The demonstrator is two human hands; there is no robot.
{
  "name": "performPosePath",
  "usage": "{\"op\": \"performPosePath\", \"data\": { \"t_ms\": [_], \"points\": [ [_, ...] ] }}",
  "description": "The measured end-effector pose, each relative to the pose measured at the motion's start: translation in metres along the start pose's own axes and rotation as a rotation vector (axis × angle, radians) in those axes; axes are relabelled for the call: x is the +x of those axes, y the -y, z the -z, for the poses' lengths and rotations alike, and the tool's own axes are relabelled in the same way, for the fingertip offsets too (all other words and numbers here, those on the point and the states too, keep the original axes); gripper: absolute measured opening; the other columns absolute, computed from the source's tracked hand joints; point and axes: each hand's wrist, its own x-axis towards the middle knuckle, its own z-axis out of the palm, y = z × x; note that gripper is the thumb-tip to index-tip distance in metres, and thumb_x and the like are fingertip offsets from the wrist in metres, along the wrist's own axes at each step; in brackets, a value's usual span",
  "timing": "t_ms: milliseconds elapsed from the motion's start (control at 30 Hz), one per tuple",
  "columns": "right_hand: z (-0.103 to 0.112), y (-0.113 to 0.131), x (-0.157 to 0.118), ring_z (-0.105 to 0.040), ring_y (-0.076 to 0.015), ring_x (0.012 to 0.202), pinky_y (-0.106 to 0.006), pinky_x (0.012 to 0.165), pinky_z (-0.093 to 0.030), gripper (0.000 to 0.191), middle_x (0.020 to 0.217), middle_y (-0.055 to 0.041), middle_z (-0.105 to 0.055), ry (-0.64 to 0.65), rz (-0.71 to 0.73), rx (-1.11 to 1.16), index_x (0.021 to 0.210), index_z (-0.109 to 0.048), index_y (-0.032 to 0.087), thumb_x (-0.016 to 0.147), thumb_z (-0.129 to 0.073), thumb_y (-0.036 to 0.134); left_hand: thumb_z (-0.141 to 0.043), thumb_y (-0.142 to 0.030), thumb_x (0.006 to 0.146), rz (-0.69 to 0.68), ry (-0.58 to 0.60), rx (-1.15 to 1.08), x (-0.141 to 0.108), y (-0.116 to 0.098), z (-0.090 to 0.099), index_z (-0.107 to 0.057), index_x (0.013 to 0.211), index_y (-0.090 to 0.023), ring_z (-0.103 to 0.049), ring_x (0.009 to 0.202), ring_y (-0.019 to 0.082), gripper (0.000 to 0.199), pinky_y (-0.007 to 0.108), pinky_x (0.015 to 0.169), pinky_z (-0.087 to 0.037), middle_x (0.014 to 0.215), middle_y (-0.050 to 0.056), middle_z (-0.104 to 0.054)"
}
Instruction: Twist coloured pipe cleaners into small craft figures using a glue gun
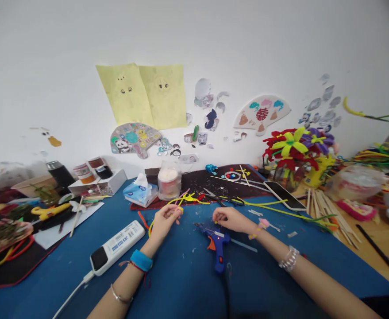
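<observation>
My left hand (164,220) is closed in a pinch on a yellow pipe cleaner (152,227), which loops out beside the wrist. More yellow pipe cleaner, bent into a flower-like shape (188,198), shows just beyond my fingertips; whether it joins the held piece I cannot tell. My right hand (230,218) hovers over the blue mat with its fingers curled together. A tiny yellowish bit seems to show at those fingertips, too small to name. Just below it lies a blue hot glue gun (219,248) with an orange trigger, a lit red light and a glue stick (244,246) behind.
Scissors (225,200) and a phone (284,196) lie beyond my hands. A white power strip (117,248) sits left, near a tissue pack (140,191) and a jar (169,181). Pipe-cleaner flowers (294,144) and wooden sticks (330,217) are at right.
</observation>
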Motion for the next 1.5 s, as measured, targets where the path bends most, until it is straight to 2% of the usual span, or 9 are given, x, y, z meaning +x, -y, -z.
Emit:
{"op": "performPosePath", "data": {
  "t_ms": [200,367,567,867,967,1067,1133,1267,1500],
  "points": [
    [0.013,0.034,-0.029,-0.061,-0.0161,0.075,-0.024,0.064,-0.043,0.019,0.083,-0.0065,-0.067,-0.124,-0.119,-0.144,0.087,-0.061,0.016,0.078,-0.049,0.027,-0.067,-0.046,0.070,0.038,-0.012,0.110,0.001,0.014,0.011,-0.060,0.086,-0.012,-0.056,0.058,0.013,0.039,0.021,0.049,-0.045,0.072,0.005,-0.064],
    [-0.039,0.093,-0.071,-0.064,-0.0253,0.067,-0.031,0.060,-0.040,0.056,0.065,-0.0111,-0.066,-0.158,-0.500,-0.667,0.061,-0.064,0.017,0.085,-0.035,0.058,-0.065,-0.046,0.071,-0.023,0.019,0.216,-0.007,0.003,0.008,-0.063,0.085,-0.014,-0.052,0.056,0.012,0.035,0.022,0.052,-0.042,0.070,0.003,-0.062],
    [-0.091,0.115,-0.069,-0.066,-0.0322,0.077,-0.035,0.064,-0.043,0.050,0.082,-0.0179,-0.069,-0.136,-0.612,-0.686,0.075,-0.069,0.012,0.080,-0.045,0.055,-0.065,-0.041,0.071,-0.086,0.062,0.302,-0.013,-0.003,0.007,-0.066,0.079,-0.017,-0.049,0.053,0.011,0.026,0.021,0.052,-0.038,0.065,-0.001,-0.060],
    [-0.086,0.078,-0.079,-0.051,-0.0138,0.037,-0.024,0.042,-0.037,0.029,0.044,-0.0025,-0.055,-0.271,-0.672,0.080,0.056,-0.048,0.018,0.077,-0.046,0.038,-0.064,-0.045,0.072,-0.053,-0.050,0.163,-0.005,0.004,0.018,-0.060,0.085,-0.015,-0.051,0.048,0.010,0.033,0.020,0.046,-0.040,0.067,0.000,-0.062],
    [-0.088,0.076,-0.085,-0.058,-0.0140,0.053,-0.024,0.051,-0.044,0.016,0.064,-0.0033,-0.063,-0.395,-0.485,0.638,0.071,-0.053,0.017,0.073,-0.055,0.033,-0.061,-0.048,0.074,-0.045,-0.123,0.080,-0.002,0.000,0.022,-0.056,0.086,-0.015,-0.049,0.045,0.008,0.035,0.019,0.044,-0.040,0.067,0.000,-0.061],
    [-0.090,0.079,-0.085,-0.061,-0.0154,0.076,-0.028,0.071,-0.049,0.027,0.089,-0.0060,-0.066,-0.523,-0.304,1.109,0.093,-0.058,0.016,0.071,-0.063,0.031,-0.060,-0.049,0.075,-0.039,-0.159,0.013,-0.001,-0.004,0.024,-0.055,0.086,-0.014,-0.047,0.043,0.007,0.037,0.019,0.041,-0.040,0.068,0.000,-0.060],
    [-0.091,0.079,-0.083,-0.059,-0.0136,0.073,-0.025,0.066,-0.049,0.033,0.089,-0.0049,-0.065,-0.589,-0.289,1.269,0.099,-0.057,0.018,0.071,-0.067,0.031,-0.061,-0.049,0.074,-0.031,-0.159,-0.015,-0.002,-0.006,0.024,-0.054,0.084,-0.014,-0.047,0.042,0.007,0.037,0.018,0.041,-0.039,0.066,0.000,-0.059],
    [-0.094,0.080,-0.075,-0.044,-0.0071,0.052,-0.018,0.044,-0.034,0.030,0.070,0.0019,-0.056,-0.571,-0.232,1.305,0.092,-0.057,0.019,0.071,-0.069,0.037,-0.062,-0.046,0.075,-0.015,-0.104,-0.048,-0.007,-0.012,0.016,-0.053,0.083,-0.014,-0.047,0.041,0.006,0.034,0.017,0.039,-0.038,0.059,-0.003,-0.057],
    [-0.101,0.083,-0.074,-0.044,-0.0079,0.054,-0.022,0.050,-0.034,0.023,0.071,-0.0001,-0.054,-0.486,-0.236,1.026,0.076,-0.054,0.016,0.072,-0.068,0.033,-0.065,-0.039,0.075,0.039,0.101,-0.096,-0.030,-0.028,-0.005,-0.055,0.084,-0.015,-0.065,0.058,0.016,0.028,0.026,0.055,-0.054,0.073,0.003,-0.067]
  ]
}}
